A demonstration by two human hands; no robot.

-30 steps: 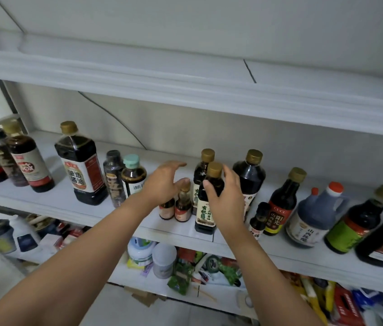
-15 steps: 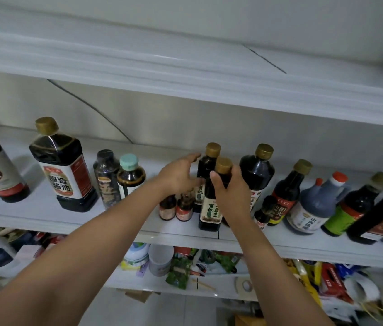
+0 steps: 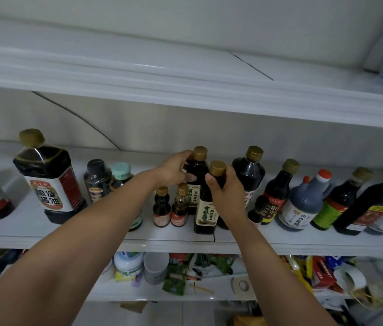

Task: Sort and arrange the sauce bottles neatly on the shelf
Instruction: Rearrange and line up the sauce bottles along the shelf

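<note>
Your left hand (image 3: 173, 170) grips rear gold-capped bottle (image 3: 197, 168), fingers curled round shoulder. Your right hand (image 3: 229, 194) clamps neck of front bottle (image 3: 207, 212). Both upright on shelf (image 3: 44, 236), dark sauce inside.

We look at what seems a home pantry: a white shelf (image 3: 44, 240) carries a row of sauce bottles (image 3: 49, 184), and the lower shelf (image 3: 138, 295) along its front edge is crammed with packets (image 3: 324, 274), tubs (image 3: 156, 267) and a tape roll (image 3: 241, 284).

Bare left hand (image 3: 171, 171), bare right hand (image 3: 229, 196), bare forearms (image 3: 96, 231).
</note>
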